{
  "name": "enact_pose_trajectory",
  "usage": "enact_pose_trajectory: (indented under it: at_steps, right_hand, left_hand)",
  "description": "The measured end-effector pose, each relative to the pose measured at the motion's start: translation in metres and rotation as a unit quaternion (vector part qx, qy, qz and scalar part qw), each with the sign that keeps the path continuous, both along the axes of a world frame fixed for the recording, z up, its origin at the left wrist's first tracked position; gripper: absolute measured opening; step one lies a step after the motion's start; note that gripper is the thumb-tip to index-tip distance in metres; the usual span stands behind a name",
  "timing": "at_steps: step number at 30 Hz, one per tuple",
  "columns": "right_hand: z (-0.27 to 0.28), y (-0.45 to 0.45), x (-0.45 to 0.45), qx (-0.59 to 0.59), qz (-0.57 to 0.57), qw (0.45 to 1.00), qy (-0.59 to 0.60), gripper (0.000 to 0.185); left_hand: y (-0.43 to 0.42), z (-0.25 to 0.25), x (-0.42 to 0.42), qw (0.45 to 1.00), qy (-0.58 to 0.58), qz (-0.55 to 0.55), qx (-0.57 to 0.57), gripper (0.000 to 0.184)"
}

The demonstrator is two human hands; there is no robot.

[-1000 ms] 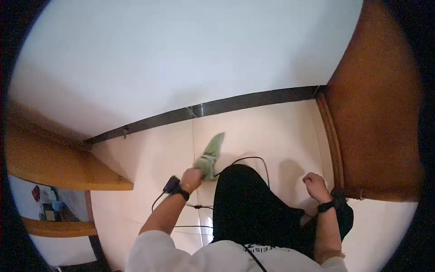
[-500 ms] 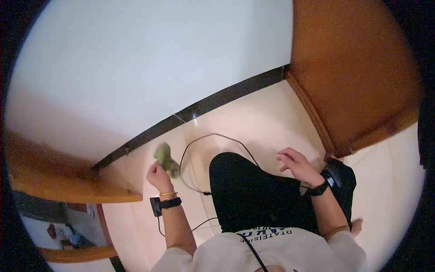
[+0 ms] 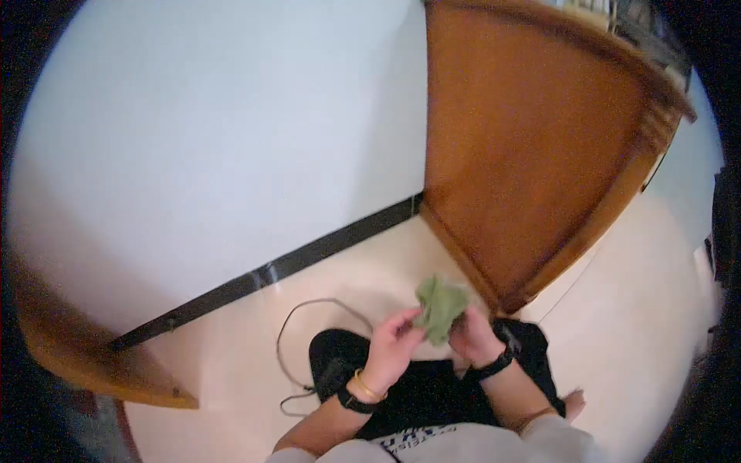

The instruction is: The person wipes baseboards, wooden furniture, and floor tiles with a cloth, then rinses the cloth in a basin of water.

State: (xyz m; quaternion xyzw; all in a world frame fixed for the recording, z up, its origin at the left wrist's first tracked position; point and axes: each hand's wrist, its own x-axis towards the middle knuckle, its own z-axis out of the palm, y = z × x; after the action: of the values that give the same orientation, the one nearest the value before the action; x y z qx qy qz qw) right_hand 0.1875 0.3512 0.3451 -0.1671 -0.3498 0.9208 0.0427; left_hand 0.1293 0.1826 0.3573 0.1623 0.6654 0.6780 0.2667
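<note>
A crumpled green cloth (image 3: 440, 309) is held up between my two hands, above my lap. My left hand (image 3: 395, 343) pinches its left side with thumb and fingers. On its right side, my right hand (image 3: 472, 338) has its fingers closed on the cloth, partly hidden behind it. Both wrists carry black straps, and the left one also has a yellow bangle.
A white wall (image 3: 216, 139) with a dark baseboard (image 3: 309, 255) rises ahead. A brown wooden panel (image 3: 532, 147) stands at the right, and a wooden edge (image 3: 100, 378) at lower left. A black cable (image 3: 282, 339) loops over the pale tiled floor (image 3: 231, 370).
My left hand has brought the green cloth from the left to the middle. My right hand, free before, now holds it too. The view has turned toward the right, showing more of the wooden panel.
</note>
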Motion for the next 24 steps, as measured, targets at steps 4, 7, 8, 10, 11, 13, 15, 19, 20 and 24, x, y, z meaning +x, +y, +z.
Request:
enact_pose_trajectory:
  at_steps: [4, 7, 8, 10, 11, 13, 15, 19, 20, 24]
  right_hand:
    - [0.016, 0.029, 0.014, 0.187, -0.075, 0.979, 0.02, 0.034]
    - [0.06, 0.067, 0.023, 0.452, -0.184, 0.871, 0.06, 0.038]
    - [0.08, 0.078, 0.026, 0.545, -0.217, 0.807, 0.073, 0.04]
    - [0.144, 0.086, 0.027, 0.708, -0.381, 0.583, 0.119, 0.047]
    - [0.166, 0.094, 0.021, 0.742, -0.433, 0.496, 0.128, 0.05]
    - [0.21, 0.12, 0.022, 0.803, -0.482, 0.331, 0.111, 0.053]
    - [0.246, 0.144, 0.02, 0.868, -0.47, 0.159, 0.016, 0.06]
    - [0.254, 0.174, -0.023, 0.842, -0.508, -0.034, -0.18, 0.064]
    - [0.25, 0.175, -0.032, 0.84, -0.502, -0.024, -0.203, 0.064]
    - [0.243, 0.189, -0.061, 0.836, -0.489, -0.074, -0.235, 0.063]
  left_hand:
    - [0.004, -0.012, -0.001, 0.992, -0.013, -0.066, 0.111, 0.049]
    - [0.017, -0.029, -0.026, 0.981, 0.019, -0.077, 0.175, 0.046]
    - [0.024, -0.04, -0.033, 0.982, 0.056, -0.067, 0.166, 0.045]
    - [0.045, -0.061, -0.047, 0.98, 0.132, -0.045, 0.141, 0.044]
    - [0.057, -0.076, -0.054, 0.984, 0.138, -0.029, 0.109, 0.043]
    - [0.077, -0.099, -0.061, 0.992, 0.08, -0.013, 0.094, 0.041]
    - [0.094, -0.129, -0.071, 0.995, 0.084, -0.005, 0.061, 0.038]
    - [0.104, -0.204, -0.092, 0.985, 0.167, -0.031, -0.029, 0.029]
    - [0.104, -0.215, -0.102, 0.982, 0.173, -0.048, -0.053, 0.028]
    - [0.106, -0.228, -0.114, 0.987, 0.108, -0.079, -0.086, 0.03]
